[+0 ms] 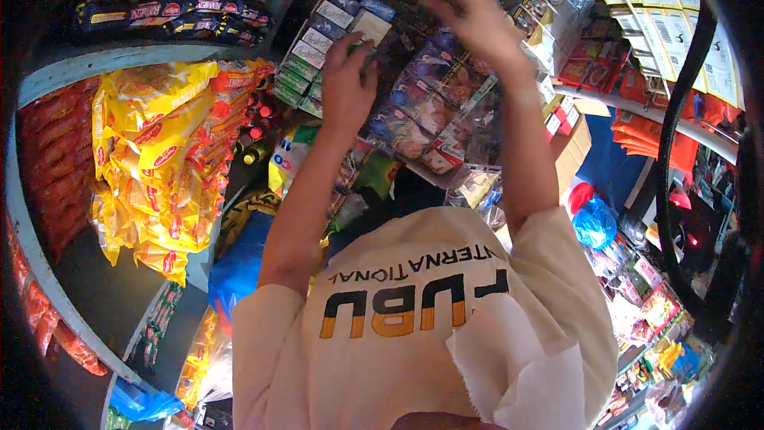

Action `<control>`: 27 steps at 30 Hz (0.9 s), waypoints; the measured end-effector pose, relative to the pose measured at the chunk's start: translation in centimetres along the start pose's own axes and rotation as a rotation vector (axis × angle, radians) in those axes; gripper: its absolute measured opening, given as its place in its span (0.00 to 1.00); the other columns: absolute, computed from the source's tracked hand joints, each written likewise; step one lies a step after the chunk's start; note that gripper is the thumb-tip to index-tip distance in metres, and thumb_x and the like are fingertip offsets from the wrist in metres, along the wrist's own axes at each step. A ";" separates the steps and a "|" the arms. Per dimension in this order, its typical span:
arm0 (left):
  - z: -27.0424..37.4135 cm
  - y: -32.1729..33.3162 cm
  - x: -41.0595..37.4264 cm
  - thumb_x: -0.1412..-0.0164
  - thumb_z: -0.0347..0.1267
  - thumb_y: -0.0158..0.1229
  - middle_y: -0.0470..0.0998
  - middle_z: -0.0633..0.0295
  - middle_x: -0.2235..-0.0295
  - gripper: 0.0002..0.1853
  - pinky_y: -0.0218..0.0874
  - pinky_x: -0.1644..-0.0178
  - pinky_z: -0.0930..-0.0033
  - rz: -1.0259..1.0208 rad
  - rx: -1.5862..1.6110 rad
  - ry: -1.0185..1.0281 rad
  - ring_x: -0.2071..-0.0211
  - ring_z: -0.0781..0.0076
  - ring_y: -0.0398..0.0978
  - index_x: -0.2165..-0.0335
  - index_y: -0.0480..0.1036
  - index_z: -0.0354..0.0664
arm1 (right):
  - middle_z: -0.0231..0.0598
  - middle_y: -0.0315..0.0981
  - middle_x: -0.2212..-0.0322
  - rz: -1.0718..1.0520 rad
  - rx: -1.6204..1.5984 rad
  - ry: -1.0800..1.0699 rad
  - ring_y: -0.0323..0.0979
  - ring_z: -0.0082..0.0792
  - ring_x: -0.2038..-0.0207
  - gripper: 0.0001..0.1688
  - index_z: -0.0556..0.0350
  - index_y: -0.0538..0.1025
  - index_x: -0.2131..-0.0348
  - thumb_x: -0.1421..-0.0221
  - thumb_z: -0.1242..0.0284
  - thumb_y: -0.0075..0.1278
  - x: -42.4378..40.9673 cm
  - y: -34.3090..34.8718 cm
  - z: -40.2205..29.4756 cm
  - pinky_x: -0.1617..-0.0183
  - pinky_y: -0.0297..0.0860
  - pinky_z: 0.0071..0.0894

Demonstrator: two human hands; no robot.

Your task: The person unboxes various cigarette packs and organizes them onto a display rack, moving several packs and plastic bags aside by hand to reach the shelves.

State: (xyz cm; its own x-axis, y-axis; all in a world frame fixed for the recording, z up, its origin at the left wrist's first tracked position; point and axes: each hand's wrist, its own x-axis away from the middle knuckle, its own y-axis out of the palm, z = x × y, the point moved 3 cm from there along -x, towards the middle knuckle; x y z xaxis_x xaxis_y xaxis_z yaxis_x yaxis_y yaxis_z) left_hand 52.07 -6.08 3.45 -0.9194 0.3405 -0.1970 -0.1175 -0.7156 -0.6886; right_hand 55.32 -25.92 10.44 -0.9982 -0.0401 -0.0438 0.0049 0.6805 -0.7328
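My left hand (pixel 349 74) reaches over a rack of cigarette packs (pixel 316 45), mostly white, green and dark blue. Its bent fingertips rest on the lower end of a cream-coloured pack (pixel 370 27); no firm grip on it shows. My right hand (pixel 468 15), blurred, hovers farther right with fingers apart and nothing visible in them. Beneath the right wrist lies a clear plastic display case (pixel 441 95) holding more cigarette packs with picture panels.
Yellow noodle packs (pixel 161 155) hang at the left beside a light-blue shelf edge (pixel 107 60). Dark ramen packs (pixel 179 0) lie above. Printed cards (pixel 668 24) hang top right, near a black cable (pixel 674 149). A cardboard box (pixel 570 143) stands right of my right forearm.
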 end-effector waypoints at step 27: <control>5.6 -5.2 10.4 0.49 0.39 0.53 0.62 0.56 0.52 0.31 0.60 0.53 0.63 -0.217 1.854 -0.870 0.53 0.66 0.63 0.49 0.56 0.38 | 0.39 0.64 0.59 0.469 -0.906 0.469 0.64 0.25 0.61 0.36 0.59 0.55 0.48 0.52 0.67 0.52 10.2 -2.1 3.3 0.60 0.62 0.23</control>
State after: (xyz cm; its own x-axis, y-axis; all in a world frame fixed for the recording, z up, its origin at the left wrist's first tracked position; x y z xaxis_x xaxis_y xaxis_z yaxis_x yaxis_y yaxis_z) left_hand 40.99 -2.22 8.87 -0.6747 0.5695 0.4695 0.1292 -0.5352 0.8348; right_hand 45.34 -30.15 9.28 -0.8334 0.5093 0.2146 0.5320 0.8445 0.0617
